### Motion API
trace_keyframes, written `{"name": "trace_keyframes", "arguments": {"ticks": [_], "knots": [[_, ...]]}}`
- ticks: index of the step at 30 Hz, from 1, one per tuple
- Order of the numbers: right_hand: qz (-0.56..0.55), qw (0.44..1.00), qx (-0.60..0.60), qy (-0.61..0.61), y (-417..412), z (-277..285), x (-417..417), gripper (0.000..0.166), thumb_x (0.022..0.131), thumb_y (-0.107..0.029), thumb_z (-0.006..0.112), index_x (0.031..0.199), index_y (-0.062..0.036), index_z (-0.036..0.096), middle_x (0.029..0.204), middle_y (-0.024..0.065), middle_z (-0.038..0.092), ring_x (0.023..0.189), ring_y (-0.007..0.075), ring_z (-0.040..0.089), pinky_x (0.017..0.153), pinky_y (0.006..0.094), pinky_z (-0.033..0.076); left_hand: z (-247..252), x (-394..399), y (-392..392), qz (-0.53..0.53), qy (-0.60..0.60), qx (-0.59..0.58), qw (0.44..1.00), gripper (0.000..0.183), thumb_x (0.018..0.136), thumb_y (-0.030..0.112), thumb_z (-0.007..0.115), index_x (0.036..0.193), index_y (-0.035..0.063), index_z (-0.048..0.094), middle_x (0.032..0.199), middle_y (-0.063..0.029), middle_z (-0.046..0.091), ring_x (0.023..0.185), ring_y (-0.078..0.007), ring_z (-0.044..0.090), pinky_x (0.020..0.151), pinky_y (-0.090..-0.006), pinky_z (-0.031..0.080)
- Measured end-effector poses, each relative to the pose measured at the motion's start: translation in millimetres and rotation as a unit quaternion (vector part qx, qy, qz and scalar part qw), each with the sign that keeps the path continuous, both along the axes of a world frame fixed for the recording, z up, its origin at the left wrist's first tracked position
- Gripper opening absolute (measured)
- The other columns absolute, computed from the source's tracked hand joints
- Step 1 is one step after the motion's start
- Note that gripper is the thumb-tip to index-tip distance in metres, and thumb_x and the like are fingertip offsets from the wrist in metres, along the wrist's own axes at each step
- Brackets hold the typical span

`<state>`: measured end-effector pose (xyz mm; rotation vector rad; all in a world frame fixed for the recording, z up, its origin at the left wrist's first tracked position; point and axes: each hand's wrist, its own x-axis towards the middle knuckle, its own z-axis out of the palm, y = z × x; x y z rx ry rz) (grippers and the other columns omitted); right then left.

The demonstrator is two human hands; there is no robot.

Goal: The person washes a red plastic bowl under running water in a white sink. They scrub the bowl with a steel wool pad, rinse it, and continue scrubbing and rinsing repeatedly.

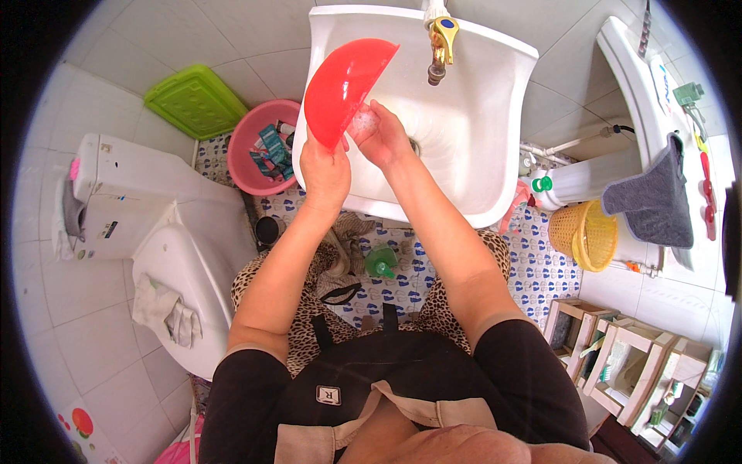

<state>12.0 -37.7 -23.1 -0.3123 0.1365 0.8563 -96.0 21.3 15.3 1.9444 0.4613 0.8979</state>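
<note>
A red plastic bowl [348, 87] is tilted on its side over the left part of a white ceramic sink [464, 145]. My left hand [326, 177] grips it by its lower rim. Close to the bowl's open side is my right hand [379, 136], palm turned up and cupped, with what looks like foam or water on it. Some of its fingertips are hidden near the rim, so I cannot tell whether they touch the bowl. A brass tap [442, 43] with a yellow lever hangs above the sink's back edge; no running water shows. The drain [414, 146] is partly covered by my right wrist.
Left of the sink stands a pink basin [240, 165] holding packets, beside a green plastic lid [194, 101]. A white toilet [191, 249] with a cloth is at left. A green bottle [381, 261] is on the floor. At right are a yellow basket [565, 229] and wooden rack [626, 359].
</note>
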Motion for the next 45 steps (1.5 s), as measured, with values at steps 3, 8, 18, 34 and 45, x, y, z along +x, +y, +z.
{"name": "trace_keyframes", "arguments": {"ticks": [3,8,18,34,45], "knots": [[-0.001,1.000,-0.001,-0.003,1,-2,-2,0.038,0.102,-0.022,0.029,0.121,0.0064,0.045,0.124,0.0192,0.055,0.118,0.0311,0.053,0.102,0.0430,0.043,-1,-1,0,-0.005,-0.006,-0.011,1.000,0.035,0.103,0.026,0.044,0.081,0.0015,0.056,0.061,-0.0024,0.052,0.052,-0.0109,0.049,0.049,-0.0275,0.039],[0.000,0.999,0.013,-0.031,-1,7,-5,0.034,0.101,-0.020,0.033,0.121,0.0039,0.047,0.121,0.0170,0.057,0.115,0.0295,0.055,0.100,0.0425,0.044,2,-1,-2,-0.006,0.014,-0.041,0.999,0.038,0.103,0.029,0.044,0.082,0.0003,0.057,0.063,-0.0032,0.054,0.053,-0.0111,0.051,0.050,-0.0270,0.042],[-0.069,0.996,-0.049,-0.025,-19,22,-5,0.028,0.098,-0.014,0.042,0.119,0.0009,0.054,0.119,0.0144,0.061,0.111,0.0256,0.057,0.099,0.0412,0.045,16,-11,1,-0.104,0.106,-0.478,0.865,0.027,0.095,0.029,0.058,0.091,0.0028,0.059,0.061,-0.0045,0.055,0.047,-0.0130,0.053,0.039,-0.0265,0.040],[-0.060,0.997,0.001,-0.041,-67,21,-6,0.042,0.096,-0.034,0.045,0.125,-0.0047,0.056,0.122,0.0159,0.061,0.111,0.0319,0.058,0.094,0.0479,0.050,23,-16,-25,0.005,0.148,0.366,0.919,0.068,0.085,0.042,0.065,0.139,0.0068,0.045,0.131,-0.0204,0.052,0.127,-0.0323,0.043,0.102,-0.0457,0.039],[-0.054,0.979,-0.173,-0.095,-56,26,-16,0.042,0.101,-0.036,0.039,0.124,-0.0046,0.054,0.123,0.0119,0.059,0.110,0.0248,0.057,0.097,0.0372,0.046,15,16,-46,-0.124,0.227,0.153,0.954,0.025,0.097,0.024,0.049,0.108,0.0050,0.062,0.104,-0.0202,0.064,0.095,-0.0329,0.062,0.079,-0.0412,0.050]]}}
